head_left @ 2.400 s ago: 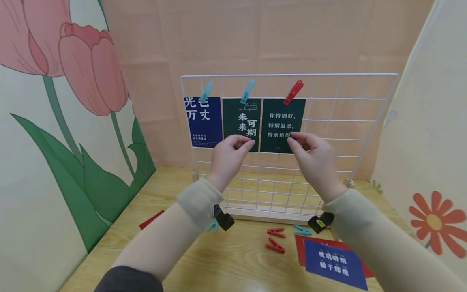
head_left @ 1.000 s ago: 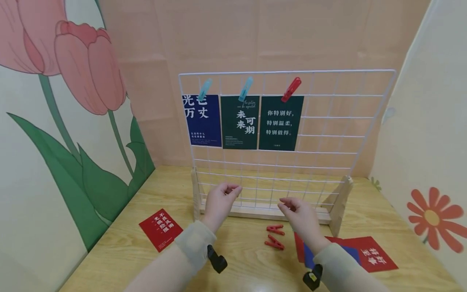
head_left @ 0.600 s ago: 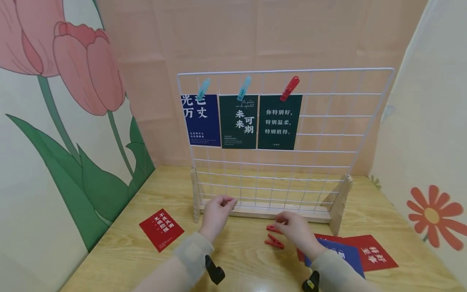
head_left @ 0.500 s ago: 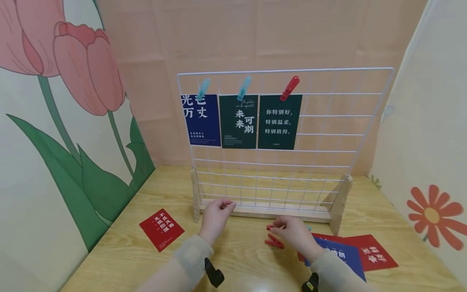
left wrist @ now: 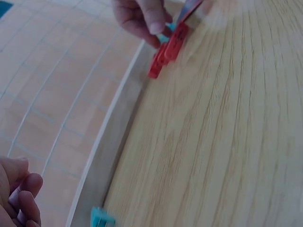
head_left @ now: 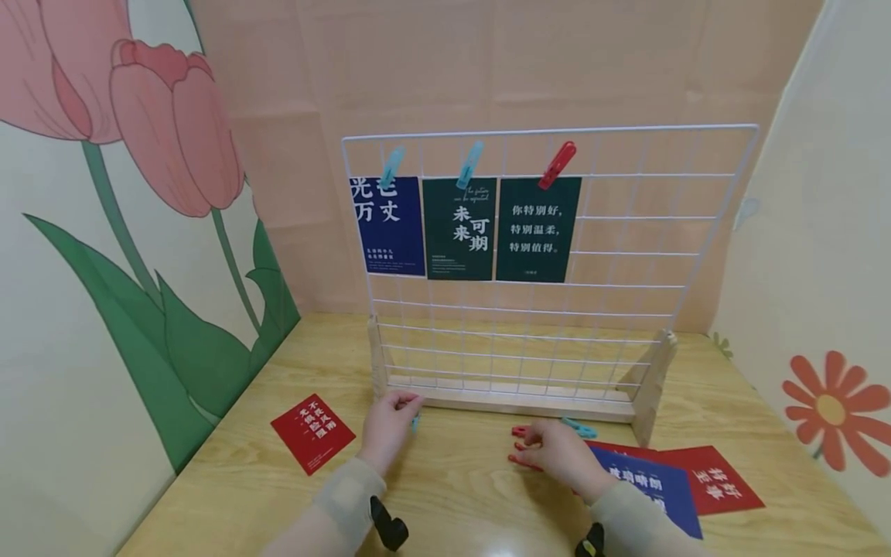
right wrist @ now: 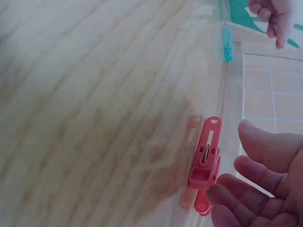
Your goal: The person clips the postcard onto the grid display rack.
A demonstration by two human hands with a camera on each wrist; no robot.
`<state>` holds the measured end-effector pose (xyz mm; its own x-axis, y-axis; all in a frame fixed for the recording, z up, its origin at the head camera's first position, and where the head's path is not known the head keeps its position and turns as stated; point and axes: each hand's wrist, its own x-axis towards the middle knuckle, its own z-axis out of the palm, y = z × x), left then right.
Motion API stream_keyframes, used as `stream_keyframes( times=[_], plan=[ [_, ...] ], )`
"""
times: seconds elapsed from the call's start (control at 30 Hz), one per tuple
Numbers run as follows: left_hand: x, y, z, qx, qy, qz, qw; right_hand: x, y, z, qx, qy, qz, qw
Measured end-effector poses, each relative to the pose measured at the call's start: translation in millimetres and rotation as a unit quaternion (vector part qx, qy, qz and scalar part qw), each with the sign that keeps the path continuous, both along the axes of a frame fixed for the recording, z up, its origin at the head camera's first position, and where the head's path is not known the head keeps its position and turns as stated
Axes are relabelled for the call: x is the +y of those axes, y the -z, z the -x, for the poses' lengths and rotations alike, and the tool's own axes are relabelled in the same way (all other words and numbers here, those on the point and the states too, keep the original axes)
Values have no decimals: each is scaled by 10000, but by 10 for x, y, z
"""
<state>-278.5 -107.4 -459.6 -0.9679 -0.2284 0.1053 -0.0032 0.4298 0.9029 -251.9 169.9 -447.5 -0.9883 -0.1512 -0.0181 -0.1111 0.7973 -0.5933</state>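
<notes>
My left hand [head_left: 385,429], fingers loosely curled and holding nothing, hovers just above a light blue clothespin [head_left: 415,424] at the foot of the rack; the left wrist view shows the same blue clothespin [left wrist: 101,217] below the fingers. My right hand [head_left: 562,456] hangs beside two red clothespins [head_left: 525,459], partly hiding them. In the right wrist view its thumb and fingers stand apart, with fingertips right at the lower end of a red clothespin [right wrist: 204,161]. Behind that hand lies another blue clothespin [head_left: 579,428].
A white wire grid [head_left: 626,286] on a wooden base [head_left: 515,404] carries a navy card [head_left: 393,240] and two dark green cards [head_left: 459,263], each under a clothespin. One red card [head_left: 313,433] lies left; a blue card [head_left: 661,483] overlaps red cards [head_left: 724,483] at right.
Both hands have come down from the lower edges of the hung green cards to the table. Lately the left hand moved left towards a blue clothespin, the right hand lower over the red clothespins.
</notes>
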Motion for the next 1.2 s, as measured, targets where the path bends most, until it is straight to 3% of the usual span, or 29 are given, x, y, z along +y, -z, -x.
stream_keyframes(
  times=[0.37,0.5,0.6,0.73,0.93,1.1,1.2],
  plan=[
    [-567,102,33,-388,-625,-88,9973,-1,51,10,-204,-12,89,9998],
    [-777,147,-3,-383,-764,-106,9963,0,75,24,-240,-17,50,9997],
    [-921,173,-19,-270,-938,129,9951,1,87,29,-223,-58,43,9997],
    [-1105,211,8,-230,-1171,304,9924,-4,94,29,-182,-83,-21,9998],
    [-1347,255,74,-538,-1374,244,9888,-21,105,44,-159,-69,-259,9995],
    [-1497,293,109,-801,-1460,992,9810,-24,121,61,-186,-46,-321,9993],
    [-1559,328,120,-1040,-1473,1615,9703,-26,133,72,-242,-6,-336,9991]
  ],
)
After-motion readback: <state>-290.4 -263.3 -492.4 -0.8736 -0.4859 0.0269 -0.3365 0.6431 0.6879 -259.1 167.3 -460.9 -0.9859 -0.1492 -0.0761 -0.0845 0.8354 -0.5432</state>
